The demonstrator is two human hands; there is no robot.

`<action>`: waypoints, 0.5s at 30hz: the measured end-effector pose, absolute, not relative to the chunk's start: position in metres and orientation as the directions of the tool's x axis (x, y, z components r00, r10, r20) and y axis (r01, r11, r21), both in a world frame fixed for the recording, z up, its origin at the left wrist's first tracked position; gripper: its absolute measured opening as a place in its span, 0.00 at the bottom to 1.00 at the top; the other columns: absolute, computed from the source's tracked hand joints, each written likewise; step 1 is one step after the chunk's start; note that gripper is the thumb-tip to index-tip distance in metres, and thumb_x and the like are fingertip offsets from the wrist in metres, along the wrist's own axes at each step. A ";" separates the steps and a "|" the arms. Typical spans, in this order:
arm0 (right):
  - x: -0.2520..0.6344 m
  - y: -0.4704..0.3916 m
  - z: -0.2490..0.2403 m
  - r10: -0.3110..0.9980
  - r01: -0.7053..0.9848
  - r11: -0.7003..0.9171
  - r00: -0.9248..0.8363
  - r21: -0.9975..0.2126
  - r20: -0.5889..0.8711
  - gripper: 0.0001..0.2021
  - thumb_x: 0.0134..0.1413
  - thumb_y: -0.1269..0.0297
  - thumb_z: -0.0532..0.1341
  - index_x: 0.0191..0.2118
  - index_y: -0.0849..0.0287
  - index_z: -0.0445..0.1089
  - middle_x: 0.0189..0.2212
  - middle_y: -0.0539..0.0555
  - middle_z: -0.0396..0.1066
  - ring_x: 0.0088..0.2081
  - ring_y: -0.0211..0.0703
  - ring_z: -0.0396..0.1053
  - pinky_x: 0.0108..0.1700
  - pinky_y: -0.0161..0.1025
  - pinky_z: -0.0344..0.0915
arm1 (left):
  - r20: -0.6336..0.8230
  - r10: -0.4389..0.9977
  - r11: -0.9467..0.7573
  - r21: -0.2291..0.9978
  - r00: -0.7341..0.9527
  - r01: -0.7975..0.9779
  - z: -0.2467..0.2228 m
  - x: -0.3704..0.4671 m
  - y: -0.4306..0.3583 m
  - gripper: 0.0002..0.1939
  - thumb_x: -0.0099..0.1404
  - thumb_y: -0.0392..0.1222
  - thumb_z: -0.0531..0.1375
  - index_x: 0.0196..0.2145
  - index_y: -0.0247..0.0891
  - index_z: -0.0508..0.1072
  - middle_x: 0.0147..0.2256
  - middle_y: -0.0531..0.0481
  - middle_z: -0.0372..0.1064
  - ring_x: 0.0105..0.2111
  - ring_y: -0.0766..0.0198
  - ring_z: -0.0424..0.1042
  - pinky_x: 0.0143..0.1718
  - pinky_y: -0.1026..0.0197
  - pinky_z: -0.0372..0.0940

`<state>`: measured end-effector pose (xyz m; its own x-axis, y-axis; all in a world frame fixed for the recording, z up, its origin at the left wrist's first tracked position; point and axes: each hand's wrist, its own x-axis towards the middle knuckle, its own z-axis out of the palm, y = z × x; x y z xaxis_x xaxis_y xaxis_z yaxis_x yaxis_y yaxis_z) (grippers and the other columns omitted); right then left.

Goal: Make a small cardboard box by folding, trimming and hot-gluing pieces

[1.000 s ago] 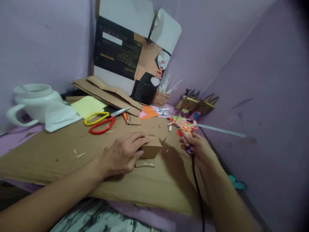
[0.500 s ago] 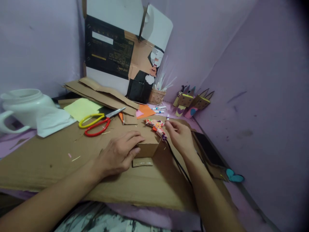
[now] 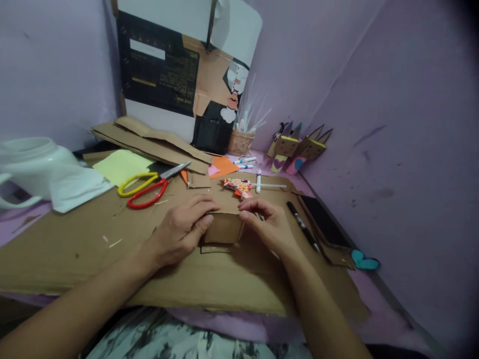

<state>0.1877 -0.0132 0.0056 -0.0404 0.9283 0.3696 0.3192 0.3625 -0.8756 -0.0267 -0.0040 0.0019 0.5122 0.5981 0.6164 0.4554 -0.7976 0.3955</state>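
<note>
One small cardboard box (image 3: 223, 229), held at both ends

Narrow cardboard strip (image 3: 216, 249) is lying just in front of the box, and both are sitting on a big cardboard sheet (image 3: 179, 284). Left hand (image 3: 183, 228) is gripping the left end, fingers curled over the top; right hand (image 3: 271, 225) is pinching the top right edge, barely open. Behind, red-and-yellow scissors (image 3: 163, 182) and a flowery glue gun (image 3: 237, 186) are resting, markers (image 3: 246, 166) lying farther back.

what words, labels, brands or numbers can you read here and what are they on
No text is legible.
Black printed panel at the back: gold lettering, too small and blurred to read.
Black pen: pale marks, too small to read.
Small cardboard box: no lettering on the sides in view.
</note>
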 end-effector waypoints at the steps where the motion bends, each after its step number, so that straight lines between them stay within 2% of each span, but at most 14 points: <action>1: 0.187 -0.014 0.007 0.923 0.326 0.377 -0.053 -0.867 0.381 0.03 0.44 0.64 0.64 0.27 0.57 0.71 0.28 0.52 0.73 0.32 0.43 0.69 0.39 0.41 0.64 | 0.620 0.598 -0.798 0.398 0.509 0.453 0.002 -0.027 -0.005 0.13 0.67 0.36 0.50 0.44 0.33 0.71 0.44 0.42 0.69 0.47 0.60 0.69 0.47 0.61 0.65; 6: 0.188 -0.020 0.007 0.909 0.334 0.414 -0.102 -0.847 0.404 0.03 0.44 0.65 0.65 0.27 0.57 0.71 0.30 0.53 0.73 0.35 0.43 0.70 0.41 0.40 0.65 | 0.613 0.580 -0.811 0.370 0.537 0.453 0.002 -0.029 -0.008 0.13 0.66 0.35 0.51 0.45 0.33 0.70 0.45 0.42 0.69 0.46 0.60 0.69 0.47 0.61 0.65; 15: 0.189 -0.024 0.006 0.933 0.391 0.357 -0.099 -0.848 0.347 0.06 0.46 0.63 0.64 0.32 0.56 0.71 0.29 0.51 0.70 0.29 0.40 0.65 0.33 0.37 0.62 | 0.593 0.601 -0.798 0.412 0.535 0.440 0.004 -0.028 -0.011 0.12 0.66 0.36 0.50 0.44 0.34 0.70 0.45 0.43 0.68 0.47 0.59 0.68 0.48 0.59 0.64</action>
